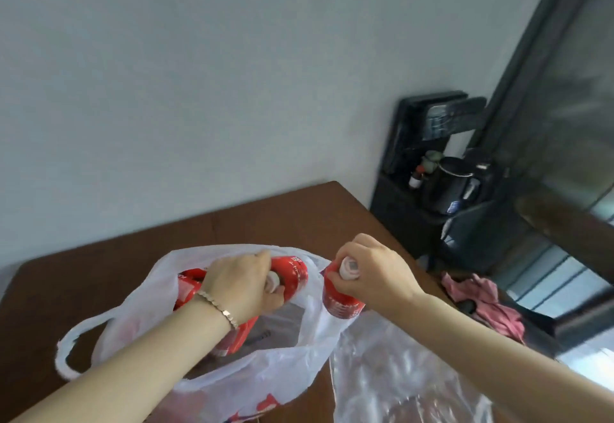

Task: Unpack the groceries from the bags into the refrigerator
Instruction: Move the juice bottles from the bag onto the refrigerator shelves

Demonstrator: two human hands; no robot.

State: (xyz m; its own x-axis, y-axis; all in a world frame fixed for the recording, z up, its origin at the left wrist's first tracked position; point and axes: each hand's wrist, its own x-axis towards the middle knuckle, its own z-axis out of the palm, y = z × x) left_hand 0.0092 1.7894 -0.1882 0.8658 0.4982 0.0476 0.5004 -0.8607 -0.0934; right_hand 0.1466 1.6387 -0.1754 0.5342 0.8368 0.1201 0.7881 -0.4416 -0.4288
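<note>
Two red bottles are in our hands. Our left grip (244,284) curls round the cap of the left bottle (294,273) inside the white bag (139,306). Our right grip (372,273) clamps the cap of the right bottle (340,303) at the bag's right rim. The bag lies on the brown desk (265,219), with a clear bag (398,372) beside it and a pink cloth (488,306) further right.
</note>
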